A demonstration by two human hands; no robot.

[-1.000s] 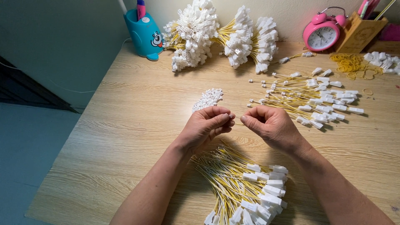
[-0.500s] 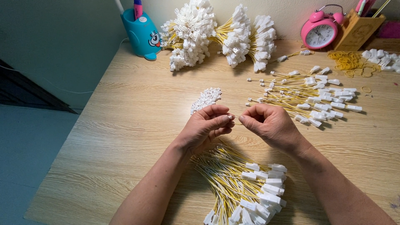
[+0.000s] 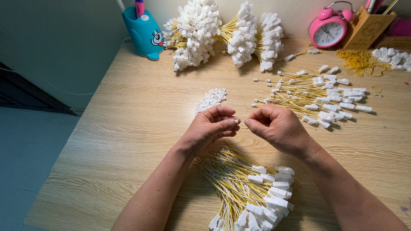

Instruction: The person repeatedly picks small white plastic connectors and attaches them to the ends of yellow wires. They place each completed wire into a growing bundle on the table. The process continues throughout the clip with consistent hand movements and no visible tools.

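Note:
My left hand (image 3: 212, 128) and my right hand (image 3: 276, 126) meet fingertip to fingertip over the wooden table (image 3: 128, 128). Between them they pinch the end of a thin yellow wire (image 3: 243, 124); my left fingertips also grip a tiny white piece, mostly hidden. A pile of yellow wires with white plastic connectors (image 3: 250, 188) lies just below my hands. A small heap of tiny white pieces (image 3: 210, 99) sits just above my left hand. Another spread of yellow wires with white connectors (image 3: 317, 94) lies beyond my right hand.
Three bundles of finished wires with white connectors (image 3: 227, 34) lie at the back. A blue cartoon pen holder (image 3: 143, 32) stands back left, a pink alarm clock (image 3: 329, 30) and wooden box (image 3: 367, 28) back right, with yellow rubber bands (image 3: 357, 62) beside them.
My fingertips have closed in slightly and now meet on the wire. The view has shifted a little; nothing else on the table has moved.

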